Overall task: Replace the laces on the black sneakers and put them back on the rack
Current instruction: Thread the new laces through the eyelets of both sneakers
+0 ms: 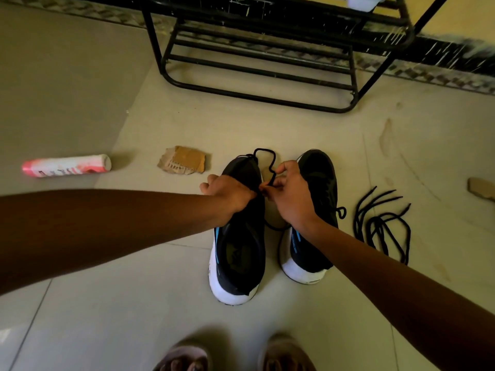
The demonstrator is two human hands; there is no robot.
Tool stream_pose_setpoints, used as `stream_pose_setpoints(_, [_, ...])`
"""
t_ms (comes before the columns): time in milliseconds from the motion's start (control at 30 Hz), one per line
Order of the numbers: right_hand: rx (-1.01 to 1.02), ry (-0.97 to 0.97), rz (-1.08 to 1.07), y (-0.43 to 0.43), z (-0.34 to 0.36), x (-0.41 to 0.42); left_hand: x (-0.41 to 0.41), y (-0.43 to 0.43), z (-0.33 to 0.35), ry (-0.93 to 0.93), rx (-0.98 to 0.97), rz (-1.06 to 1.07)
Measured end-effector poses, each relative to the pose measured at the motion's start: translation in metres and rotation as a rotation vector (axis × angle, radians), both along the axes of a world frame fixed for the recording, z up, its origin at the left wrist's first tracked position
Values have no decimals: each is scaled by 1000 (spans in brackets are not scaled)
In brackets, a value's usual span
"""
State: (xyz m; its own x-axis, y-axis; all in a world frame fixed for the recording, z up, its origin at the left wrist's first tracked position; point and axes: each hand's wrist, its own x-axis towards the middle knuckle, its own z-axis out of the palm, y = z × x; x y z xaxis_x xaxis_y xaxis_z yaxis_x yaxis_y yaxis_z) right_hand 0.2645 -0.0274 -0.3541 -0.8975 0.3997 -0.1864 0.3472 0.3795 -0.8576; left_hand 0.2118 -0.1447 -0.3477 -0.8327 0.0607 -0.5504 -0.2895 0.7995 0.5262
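Left sneaker (238, 253) is gripped at mid-floor by the curled left hand (227, 194) — steadied for threading; lace (263, 149) is pinched by the right hand (289, 191); rack (257, 76) is placed near, at the floor's far edge.

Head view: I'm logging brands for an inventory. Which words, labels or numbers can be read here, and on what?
Nothing reads clearly.
Pink-and-white bottle: dark script print, too blurred to read.
Left sneaker: insole mark, unreadable.
Right sneaker: blue heel mark, too small to read.
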Motion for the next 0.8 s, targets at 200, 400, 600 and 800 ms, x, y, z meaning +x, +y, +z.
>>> stream_pose_setpoints(200, [194,53,148,-6,-1,8,8,-6,4,-7,175,76])
stream_pose_setpoints(400, [428,74,273,-6,6,5,8,-7,2,-9,198,79])
stream_pose_setpoints(600, [400,35,232,-3,4,6,9,-12,0,7,227,28])
stream_pose_setpoints(800, [383,58,220,-6,1,5,5,-17,-2,28,180,14])
